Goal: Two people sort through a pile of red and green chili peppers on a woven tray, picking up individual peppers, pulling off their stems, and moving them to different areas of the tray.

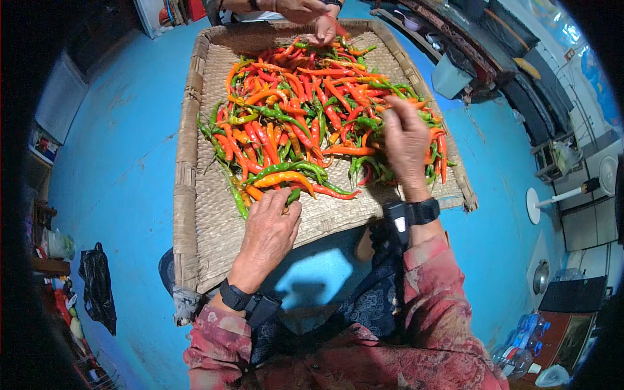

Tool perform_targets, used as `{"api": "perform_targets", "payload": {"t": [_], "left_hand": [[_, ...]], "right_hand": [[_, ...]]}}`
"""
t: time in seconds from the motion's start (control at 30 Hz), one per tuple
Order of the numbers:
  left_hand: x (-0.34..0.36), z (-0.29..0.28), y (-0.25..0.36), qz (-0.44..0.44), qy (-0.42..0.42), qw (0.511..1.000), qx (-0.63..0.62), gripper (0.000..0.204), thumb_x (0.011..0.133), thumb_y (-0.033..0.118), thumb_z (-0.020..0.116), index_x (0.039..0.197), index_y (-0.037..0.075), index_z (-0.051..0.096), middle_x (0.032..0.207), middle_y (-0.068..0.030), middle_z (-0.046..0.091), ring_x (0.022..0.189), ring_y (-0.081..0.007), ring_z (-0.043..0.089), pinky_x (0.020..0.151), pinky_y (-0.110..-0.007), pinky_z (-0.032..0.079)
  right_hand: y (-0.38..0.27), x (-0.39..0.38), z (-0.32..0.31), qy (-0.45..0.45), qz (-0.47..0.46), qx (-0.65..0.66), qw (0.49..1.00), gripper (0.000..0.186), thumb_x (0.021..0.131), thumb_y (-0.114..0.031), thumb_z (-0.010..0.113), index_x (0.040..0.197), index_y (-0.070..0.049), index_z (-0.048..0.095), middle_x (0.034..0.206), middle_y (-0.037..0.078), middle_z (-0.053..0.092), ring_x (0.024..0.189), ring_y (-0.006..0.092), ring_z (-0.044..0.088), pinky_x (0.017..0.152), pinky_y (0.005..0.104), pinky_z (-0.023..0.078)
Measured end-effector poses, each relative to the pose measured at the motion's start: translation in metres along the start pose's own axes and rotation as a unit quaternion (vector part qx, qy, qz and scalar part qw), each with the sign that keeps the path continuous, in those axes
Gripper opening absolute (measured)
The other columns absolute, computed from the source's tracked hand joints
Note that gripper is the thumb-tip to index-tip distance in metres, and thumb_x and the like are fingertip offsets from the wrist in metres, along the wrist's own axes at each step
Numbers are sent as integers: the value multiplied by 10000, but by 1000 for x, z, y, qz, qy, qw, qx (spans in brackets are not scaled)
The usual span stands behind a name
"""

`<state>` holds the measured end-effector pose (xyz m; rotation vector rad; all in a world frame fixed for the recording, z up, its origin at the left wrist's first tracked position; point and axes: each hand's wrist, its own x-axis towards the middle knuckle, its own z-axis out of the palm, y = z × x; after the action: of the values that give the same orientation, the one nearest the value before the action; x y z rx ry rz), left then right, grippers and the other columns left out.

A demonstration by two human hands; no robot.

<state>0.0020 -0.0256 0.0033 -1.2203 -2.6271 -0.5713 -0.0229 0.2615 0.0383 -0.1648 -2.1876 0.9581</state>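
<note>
A woven tray (208,247) holds a heap of red, orange and green chili peppers (292,117). At the front left of the heap, my left hand (268,227) has its fingers curled down among the peppers, closed on a pepper whose colour is partly hidden. My right hand (408,146) is over the right side of the heap, fingers bent downward and blurred; I cannot tell whether they grip a pepper. At the far edge, another person's hands (323,26) are over the peppers, with a blurred red shape by the fingers.
A blue floor (117,162) surrounds the tray. A black bag (97,286) lies at left. At right are a pale bin (452,77), a white standing fan (606,177), a metal pot (540,276) and several plastic bottles (523,344). Clutter lines both walls.
</note>
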Motion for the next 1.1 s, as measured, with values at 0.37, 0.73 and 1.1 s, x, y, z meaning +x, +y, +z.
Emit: {"api": "perform_targets", "payload": {"t": [0.37,0.73,1.1], "left_hand": [[-1,6,-4,2,8,1000,2,244,826,177,659,1045,75,621,1193,-143,552,1109,-337,524,916,-449,443],[0,3,-3,8,6,1000,-4,227,842,168,642,1045,70,616,1201,-144,554,1108,-340,532,903,-442,439],[-2,9,-6,8,16,1000,-19,229,845,178,631,1047,70,631,1195,-147,563,1094,-345,537,903,-450,444]], "right_hand": [[10,-12,110,-96,-39,-155,983,564,821,-173,696,1266,65,444,1098,290,580,1029,421,589,873,468,484],[-1,6,116,-213,48,-184,958,773,721,-96,717,1385,-22,328,925,259,652,860,424,641,745,505,524],[-36,-18,86,-180,78,187,962,383,848,-175,694,1169,-10,567,909,87,664,804,163,619,753,322,506]]}}
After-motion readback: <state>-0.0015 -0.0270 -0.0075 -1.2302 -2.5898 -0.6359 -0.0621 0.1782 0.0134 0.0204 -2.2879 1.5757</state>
